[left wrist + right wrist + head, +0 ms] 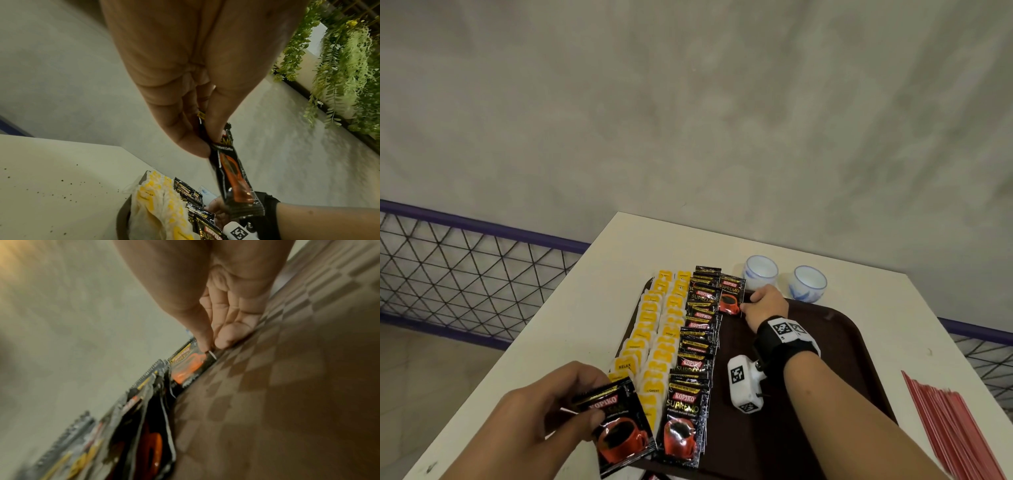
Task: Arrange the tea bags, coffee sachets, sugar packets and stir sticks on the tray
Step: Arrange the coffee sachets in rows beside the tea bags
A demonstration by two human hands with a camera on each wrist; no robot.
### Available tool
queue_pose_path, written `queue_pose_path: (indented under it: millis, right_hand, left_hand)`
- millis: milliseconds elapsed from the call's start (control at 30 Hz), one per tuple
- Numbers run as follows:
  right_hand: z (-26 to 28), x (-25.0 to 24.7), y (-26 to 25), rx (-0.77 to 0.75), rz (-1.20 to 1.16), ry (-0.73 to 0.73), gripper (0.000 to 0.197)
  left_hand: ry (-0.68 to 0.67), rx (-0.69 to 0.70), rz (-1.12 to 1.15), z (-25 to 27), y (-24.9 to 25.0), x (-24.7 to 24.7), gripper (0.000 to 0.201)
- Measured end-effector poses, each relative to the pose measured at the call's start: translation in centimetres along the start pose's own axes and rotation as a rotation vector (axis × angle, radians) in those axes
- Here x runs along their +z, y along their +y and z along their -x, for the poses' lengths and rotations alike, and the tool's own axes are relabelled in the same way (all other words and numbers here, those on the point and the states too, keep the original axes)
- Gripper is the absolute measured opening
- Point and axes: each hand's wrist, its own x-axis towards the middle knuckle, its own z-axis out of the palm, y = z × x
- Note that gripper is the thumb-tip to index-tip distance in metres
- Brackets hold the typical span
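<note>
A dark brown tray [808,394] lies on the white table. Two columns of yellow tea bags [654,346] fill its left side, with a column of black coffee sachets [697,339] beside them. My left hand [558,407] pinches a stack of coffee sachets [619,425] between thumb and fingers near the tray's front left corner; the stack [232,177] hangs edge-on in the left wrist view. My right hand [763,303] pinches the corner of a single coffee sachet [731,298] at the tray's far end, starting a second column; the sachet [191,365] lies flat on the tray.
Two white and blue cups [760,275] [810,282] stand behind the tray. A bundle of red stir sticks [955,428] lies on the table at the right. A mesh railing [465,274] runs beyond the table's left edge. The tray's right half [825,359] is bare.
</note>
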Motion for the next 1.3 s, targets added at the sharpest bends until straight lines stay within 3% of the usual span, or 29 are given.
queue_pose_path:
  millis: [100,167,233,367,433,533,633,700,767,833,867,1000,1133,1233,1300]
  right_hand:
    - [1.2,-1.3,-0.2,-0.083,-0.062,0.008,0.02]
    - [3.3,-2.7,-0.6,-0.166,-0.146,-0.071,0.021]
    - [6.9,-4.7,-1.2,-0.291,-0.224,-0.24,0.017]
    - [16.1,-8.2,-1.8,-0.474,-0.35,-0.797,0.03]
    - [19.1,-8.8,-1.9,-0.532,-0.337,-0.861,0.024]
    - [19.9,-8.9,-1.4,-0.545,-0.339,-0.766,0.03]
    - [17.6,-9.0,-0.7,-0.48,-0.403,-0.594,0.015]
    - [13.8,-8.4,1.1,-0.344,-0.444,-0.411,0.015]
    - [9.4,-7.4,3.0,-0.183,-0.42,-0.252,0.018]
    - [5.6,-6.2,4.2,-0.045,-0.381,-0.179,0.019]
    - [4.3,-5.5,4.5,0.009,-0.364,-0.151,0.02]
    - [1.1,-3.0,3.5,0.11,-0.272,-0.091,0.013]
    - [-0.8,-1.2,2.7,0.167,-0.304,-0.118,0.016]
    - [-1.6,-0.4,2.1,0.148,-0.267,-0.111,0.022]
    - [-2.0,-0.1,1.8,0.13,-0.239,-0.098,0.022]
  left_hand:
    - [0.002,0.009,0.005,-0.1,0.7,0.5,0.046]
    - [0.005,-0.004,0.053,-0.2,1.4,0.8,0.042]
    - [0.016,-0.02,0.114,-0.3,2.1,1.1,0.039]
    - [0.009,0.005,0.208,-0.3,3.7,2.0,0.035]
    - [0.011,0.013,0.254,-0.2,4.4,2.6,0.036]
    - [0.017,0.031,0.288,0.0,4.9,3.3,0.039]
    - [0.069,0.066,0.22,0.2,4.2,3.1,0.038]
    - [0.07,0.05,0.014,0.7,2.8,2.3,0.035]
    - [-0.07,-0.023,-0.313,1.3,1.2,1.5,0.037]
    - [-0.205,-0.155,-0.546,1.8,-0.4,1.2,0.052]
    - [-0.188,-0.18,-0.592,1.9,-1.4,1.3,0.056]
    - [-0.174,-0.092,-0.717,2.9,-3.4,2.0,0.017]
    - [-0.292,-0.069,-0.817,2.3,-2.9,2.6,0.024]
    - [-0.486,0.032,-0.909,1.5,-2.7,2.6,0.019]
    - [-0.599,0.007,-0.871,1.4,-2.9,2.5,0.017]
